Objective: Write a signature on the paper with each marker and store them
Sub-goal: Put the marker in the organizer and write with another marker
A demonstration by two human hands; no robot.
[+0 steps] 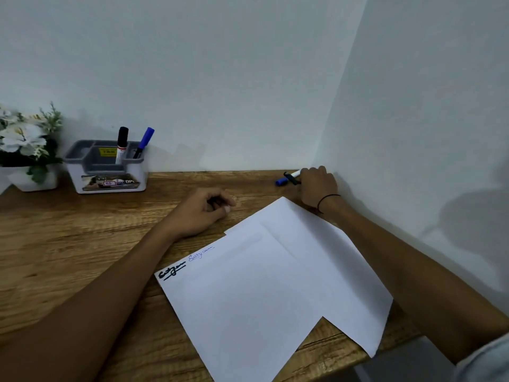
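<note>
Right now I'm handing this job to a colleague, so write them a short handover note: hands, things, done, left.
Left hand: loosely curled on the table, holding nothing.
Right hand: at the far right corner, gripping markers, one blue-capped and one dark.
Organizer: already holds a black-capped marker and a blue-capped marker.
Paper: one black signature and one blue signature are done.
Left: sign with the markers in the right hand, then store them.

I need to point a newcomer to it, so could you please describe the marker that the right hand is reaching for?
Start at the far right corner of the wooden desk, where the two walls meet. There the right hand grips a blue-capped marker lying flat on the wood; the other two markers stand upright in the grey organiser.
</note>
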